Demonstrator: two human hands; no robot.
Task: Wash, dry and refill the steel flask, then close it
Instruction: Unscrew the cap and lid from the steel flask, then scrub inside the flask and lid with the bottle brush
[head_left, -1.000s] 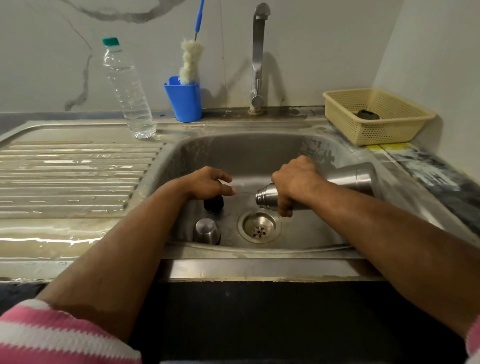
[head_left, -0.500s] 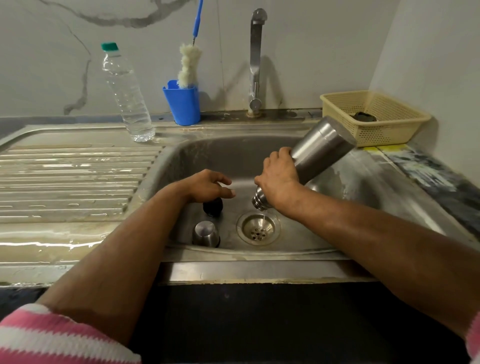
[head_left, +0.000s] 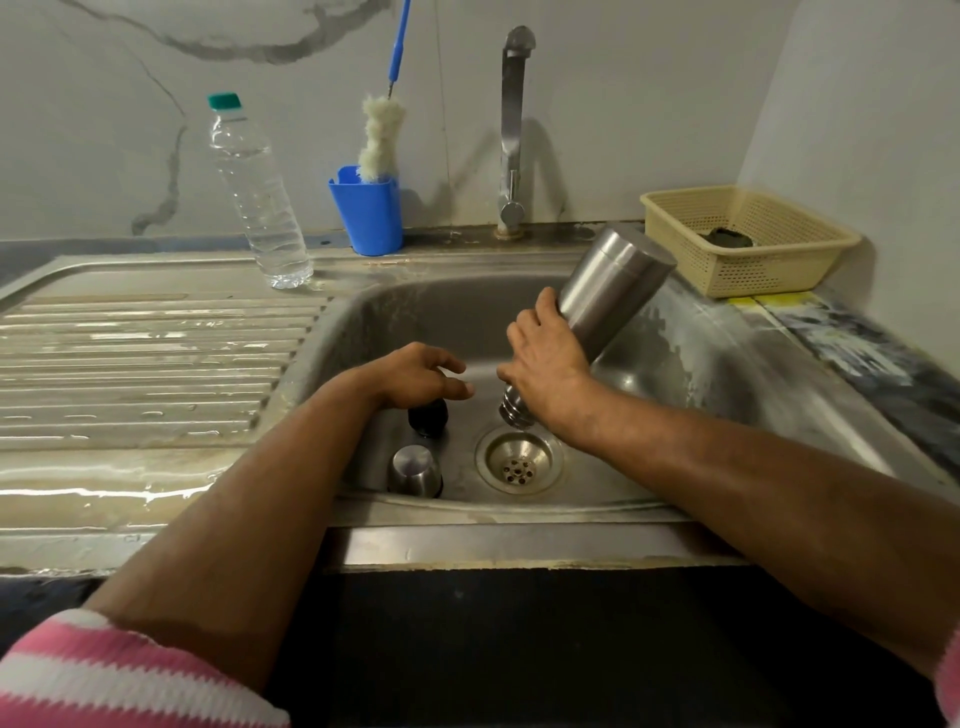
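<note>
from the head camera i see the right hand with its fingers wrapped around the steel flask, near the neck. the flask is upside down and tilted, its open mouth just above the drain in the sink, its bottom pointing to the back right corner. the left hand holds nothing, fingers loosely curled, over the black stopper on the sink floor. the steel cap stands near the front edge of the sink. at the back edge of the worktop i see a plastic bottle, a blue cup with a brush, the tap and a basket.
</note>
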